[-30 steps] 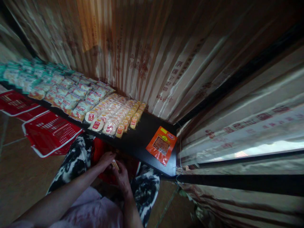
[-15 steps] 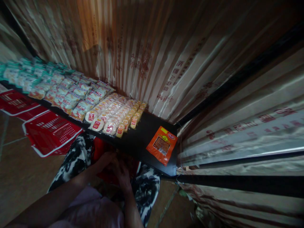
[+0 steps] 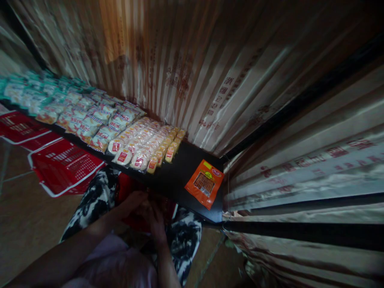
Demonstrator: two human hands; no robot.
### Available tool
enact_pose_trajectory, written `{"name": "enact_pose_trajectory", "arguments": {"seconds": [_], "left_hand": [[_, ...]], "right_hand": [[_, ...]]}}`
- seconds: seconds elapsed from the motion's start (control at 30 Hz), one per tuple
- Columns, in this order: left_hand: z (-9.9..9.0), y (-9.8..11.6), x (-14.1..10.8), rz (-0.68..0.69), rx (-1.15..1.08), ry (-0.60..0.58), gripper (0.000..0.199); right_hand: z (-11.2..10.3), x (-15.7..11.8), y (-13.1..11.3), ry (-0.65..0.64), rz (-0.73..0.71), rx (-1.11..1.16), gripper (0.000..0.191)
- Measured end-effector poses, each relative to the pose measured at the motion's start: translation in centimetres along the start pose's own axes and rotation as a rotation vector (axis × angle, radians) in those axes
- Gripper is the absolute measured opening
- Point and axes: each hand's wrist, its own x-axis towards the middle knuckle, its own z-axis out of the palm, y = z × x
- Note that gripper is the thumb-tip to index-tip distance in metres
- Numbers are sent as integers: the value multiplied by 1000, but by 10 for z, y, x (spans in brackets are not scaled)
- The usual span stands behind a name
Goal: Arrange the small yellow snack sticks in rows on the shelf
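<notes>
My left hand (image 3: 136, 201) and my right hand (image 3: 156, 220) meet between my knees, low in front of the shelf's edge. Their fingers are curled in towards each other, and whatever they hold is lost in the shadow. Beneath and around them is a red basket (image 3: 124, 186), partly hidden by the hands and the shelf. On the black shelf (image 3: 168, 182) above lies an orange snack packet (image 3: 205, 184) with a see-through window, near the right end.
Rows of wrapped round crackers (image 3: 139, 160) and small yellow packets (image 3: 152, 164) line the shelf. Further left are white snack bags (image 3: 103, 136) and teal bags (image 3: 36, 102). Red shopping baskets (image 3: 64, 164) stand on the floor at left. Printed plastic sheeting (image 3: 192, 80) hangs behind.
Both hands have shifted slightly and drawn closer together at the fingers. The packets on the shelf and the baskets have stayed put.
</notes>
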Motion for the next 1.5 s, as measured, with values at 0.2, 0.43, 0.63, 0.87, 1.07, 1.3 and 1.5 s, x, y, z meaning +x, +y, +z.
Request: {"name": "enact_pose_trajectory", "arguments": {"seconds": [0.2,0.43,0.63,0.87,1.07,1.3,1.5], "left_hand": [[3,14,-16,-10,-3,-51,42],[7,36,-38,17,-41,-72,53],[8,48,-43,24,-105,-74,52],[8,61,-51,69,-201,-96,37],[6,68,-56,87,-277,-164,32],[6,62,-49,162,-206,-180,45],[7,59,-45,199,-146,-99,50]], "right_hand": [[-8,-11,-17,-30,-21,65,54],[-12,-17,-31,41,-22,110,53],[-15,-16,-52,-29,-70,191,48],[-21,-18,-81,-35,-59,204,47],[-18,-16,-47,148,36,143,52],[-22,-13,-15,172,-18,10,55],[-22,-10,-17,109,-156,-67,50]]}}
